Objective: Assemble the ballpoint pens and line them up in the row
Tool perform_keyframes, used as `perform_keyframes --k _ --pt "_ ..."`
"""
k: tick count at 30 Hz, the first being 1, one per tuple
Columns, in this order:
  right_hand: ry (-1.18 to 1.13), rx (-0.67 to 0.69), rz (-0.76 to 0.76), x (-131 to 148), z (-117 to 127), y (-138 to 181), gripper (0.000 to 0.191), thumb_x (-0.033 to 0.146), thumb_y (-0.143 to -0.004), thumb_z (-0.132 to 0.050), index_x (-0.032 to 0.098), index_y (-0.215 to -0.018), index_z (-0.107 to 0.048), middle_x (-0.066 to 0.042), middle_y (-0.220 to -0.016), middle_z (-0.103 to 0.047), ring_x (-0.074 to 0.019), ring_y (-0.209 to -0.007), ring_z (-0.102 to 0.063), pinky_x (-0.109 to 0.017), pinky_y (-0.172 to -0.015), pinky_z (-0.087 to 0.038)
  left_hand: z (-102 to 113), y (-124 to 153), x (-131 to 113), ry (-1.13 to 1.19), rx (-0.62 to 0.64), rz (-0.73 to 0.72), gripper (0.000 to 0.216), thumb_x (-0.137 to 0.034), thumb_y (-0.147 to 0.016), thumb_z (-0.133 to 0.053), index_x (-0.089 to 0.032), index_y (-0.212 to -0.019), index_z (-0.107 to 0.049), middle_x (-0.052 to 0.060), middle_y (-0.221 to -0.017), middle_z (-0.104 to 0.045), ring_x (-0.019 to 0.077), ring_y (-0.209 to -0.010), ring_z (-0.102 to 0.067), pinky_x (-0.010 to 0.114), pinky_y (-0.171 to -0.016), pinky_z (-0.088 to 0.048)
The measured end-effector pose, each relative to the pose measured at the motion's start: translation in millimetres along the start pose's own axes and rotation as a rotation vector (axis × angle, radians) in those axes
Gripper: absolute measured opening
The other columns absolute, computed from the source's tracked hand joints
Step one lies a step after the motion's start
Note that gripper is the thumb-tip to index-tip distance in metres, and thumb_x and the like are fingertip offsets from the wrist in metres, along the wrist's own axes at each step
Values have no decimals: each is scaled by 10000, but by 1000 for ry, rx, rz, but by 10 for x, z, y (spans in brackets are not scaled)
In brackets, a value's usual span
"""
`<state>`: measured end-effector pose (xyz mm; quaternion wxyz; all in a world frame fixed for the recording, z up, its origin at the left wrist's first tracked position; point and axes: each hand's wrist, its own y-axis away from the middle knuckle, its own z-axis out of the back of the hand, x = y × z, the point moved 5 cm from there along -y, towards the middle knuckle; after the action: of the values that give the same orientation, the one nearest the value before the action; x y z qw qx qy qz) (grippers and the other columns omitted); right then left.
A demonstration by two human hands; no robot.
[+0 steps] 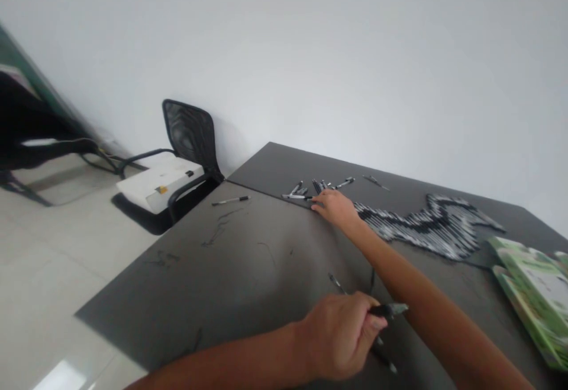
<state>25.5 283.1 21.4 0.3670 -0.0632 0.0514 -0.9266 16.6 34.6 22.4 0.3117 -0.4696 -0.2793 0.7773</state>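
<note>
My left hand [339, 337] is closed around a small bunch of pens [389, 310], their ends sticking out to the right of the fist. Farther up, my right hand [336, 205] reaches across to a loose cluster of pens; its fingertips close on the end of a black-and-clear pen [298, 197]. Several more pens [318, 185] lie just beyond those fingers. A long row of pens [437, 230] set side by side spreads to the right of my right wrist. Below my left fist, another pen [386, 359] is partly hidden and blurred.
Two dark tables [261, 248] meet at a seam. A single pen [231, 200] lies at the left, another [376, 182] near the wall. Green-and-white boxes [535, 295] stand at the right edge. Beyond the table's left side, a black chair [190, 132] holds a white box [160, 181].
</note>
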Motion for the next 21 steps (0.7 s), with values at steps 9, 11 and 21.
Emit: perform_keyframes --k 9,11,21 --pt "55 10 -45 -75 -89 -164 320 419 -1046 -624 243 -1203 -841 -129 -1197 -749 -281 -1145 -673 -376 -1009 -524 -48 -25 21 -9 85 2 417 -378 -1162 -226 -134 -1127 -562 87 -737 -722 217 -585 -719 288 -544 -506" --pt "52 19 -38 -89 -83 -159 290 402 -1039 -639 255 -1178 -847 -122 -1196 -745 -279 -1145 -663 -376 -1009 -520 -34 -30 11 -4 74 0 410 -375 -1162 -232 -132 -1125 -561 76 -719 -708 212 -569 -705 288 -542 -498" --pt "-72 -46 8 23 103 -8 196 256 -1013 -664 194 -1075 -839 -146 -1202 -766 -332 -1224 -635 -443 -1064 -503 -4 15 69 127 0 185 394 -435 -1166 -270 -171 -1102 -555 37 -734 -644 178 -600 -636 279 -594 -466"
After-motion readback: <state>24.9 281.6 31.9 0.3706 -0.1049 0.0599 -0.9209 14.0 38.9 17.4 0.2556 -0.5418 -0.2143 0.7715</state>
